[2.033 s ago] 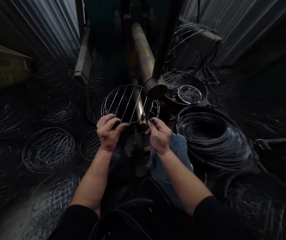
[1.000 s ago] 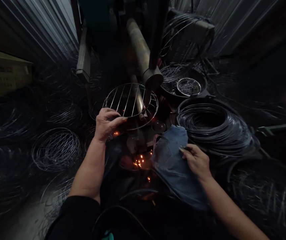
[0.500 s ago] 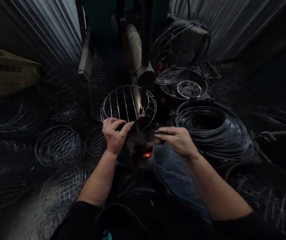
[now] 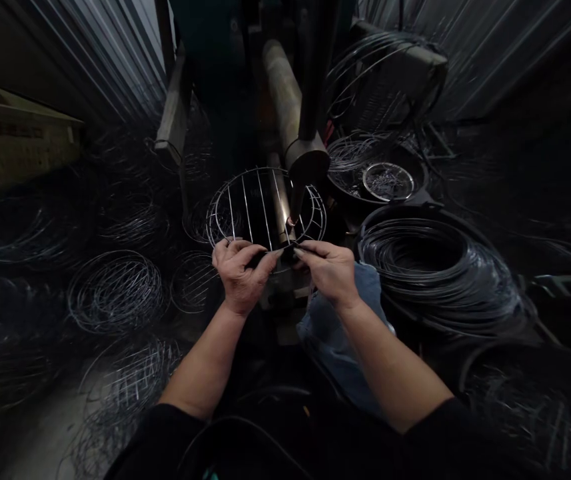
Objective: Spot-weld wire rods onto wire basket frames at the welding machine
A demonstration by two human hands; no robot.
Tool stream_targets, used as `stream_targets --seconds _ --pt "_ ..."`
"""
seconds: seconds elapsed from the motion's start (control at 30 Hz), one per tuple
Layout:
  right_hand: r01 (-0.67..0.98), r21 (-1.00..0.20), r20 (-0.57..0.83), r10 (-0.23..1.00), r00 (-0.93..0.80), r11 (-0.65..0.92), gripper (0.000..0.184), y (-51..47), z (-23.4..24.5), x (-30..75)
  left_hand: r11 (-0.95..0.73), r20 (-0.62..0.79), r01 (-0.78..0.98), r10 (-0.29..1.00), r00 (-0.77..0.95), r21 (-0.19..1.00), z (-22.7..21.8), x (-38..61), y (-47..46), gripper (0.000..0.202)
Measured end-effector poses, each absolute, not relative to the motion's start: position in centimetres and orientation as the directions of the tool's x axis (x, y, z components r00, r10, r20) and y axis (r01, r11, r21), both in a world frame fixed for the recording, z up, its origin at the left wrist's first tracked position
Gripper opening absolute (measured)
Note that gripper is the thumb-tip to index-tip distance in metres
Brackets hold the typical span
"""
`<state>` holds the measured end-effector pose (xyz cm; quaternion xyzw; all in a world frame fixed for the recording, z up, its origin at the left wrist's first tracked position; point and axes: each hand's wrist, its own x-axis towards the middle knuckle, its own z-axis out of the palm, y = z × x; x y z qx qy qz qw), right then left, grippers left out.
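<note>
Left hand (image 4: 239,277) pinches the near rim of the round wire grill (image 4: 252,200). Right hand (image 4: 329,270) grips a short dark piece, seemingly wire (image 4: 285,249), at that rim, just below the electrode tip (image 4: 294,215). Fingertips are best held clear of the tip, with the piece flat on the rim. Right of the electrode, a denim cloth (image 4: 335,333) and a black wire coil (image 4: 435,267) crowd the right forearm. Left of it lie wire frames (image 4: 115,290).

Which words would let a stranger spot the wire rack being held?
Find the dark machine arm at centre. Under its tip is the round wire rack, held by the left hand, right hand alongside. Other wire frames lie unheld around it.
</note>
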<state>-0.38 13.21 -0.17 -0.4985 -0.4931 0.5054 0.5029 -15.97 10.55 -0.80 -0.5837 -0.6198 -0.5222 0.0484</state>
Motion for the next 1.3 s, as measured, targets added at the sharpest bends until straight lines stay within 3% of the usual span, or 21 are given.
stream_targets --seconds 0.17,0.3,0.4,0.6,0.77,0.93,1.17,1.3 --pt "0.046 -0.998 0.039 0.999 -0.012 0.040 0.010 13.3 -0.6 -0.6 -0.210 0.657 0.776 0.683 -0.318 0.595 -1.0 -16.0 10.8 0.024" --pt "0.107 -0.993 0.035 0.992 -0.121 0.048 0.008 13.8 -1.1 -0.5 -0.208 0.655 0.781 0.689 -0.310 0.589 -0.9 -16.1 10.7 0.022" --pt "0.042 -0.997 -0.076 0.979 -0.187 -0.069 0.013 14.5 -0.7 -0.7 -0.218 0.662 0.788 0.689 -0.294 0.576 -0.7 -16.2 10.7 0.022" --pt "-0.181 -0.962 -0.190 0.978 -0.084 -0.202 0.016 14.7 0.9 -1.6 -0.202 0.646 0.767 0.687 -0.331 0.608 -0.3 -16.3 10.9 0.023" --pt "-0.139 -0.987 -0.078 0.997 0.004 -0.076 0.022 13.5 -0.5 -1.6 -0.218 0.647 0.761 0.692 -0.321 0.611 -0.3 -16.0 10.9 0.022" --pt "-0.046 -0.996 0.077 0.991 0.106 0.082 0.017 13.0 -1.6 -1.5 -0.247 0.665 0.761 0.682 -0.304 0.600 -0.5 -15.7 11.2 0.022" --pt "-0.069 -0.994 0.071 0.985 0.160 0.083 0.013 13.7 -1.0 -2.0 -0.234 0.641 0.745 0.698 -0.319 0.625 -0.3 -15.9 12.1 0.023" --pt "0.003 -0.986 0.166 0.971 0.172 0.168 0.015 13.8 -1.6 -2.2 -0.236 0.640 0.741 0.698 -0.321 0.629 -0.3 -16.2 12.5 0.024"
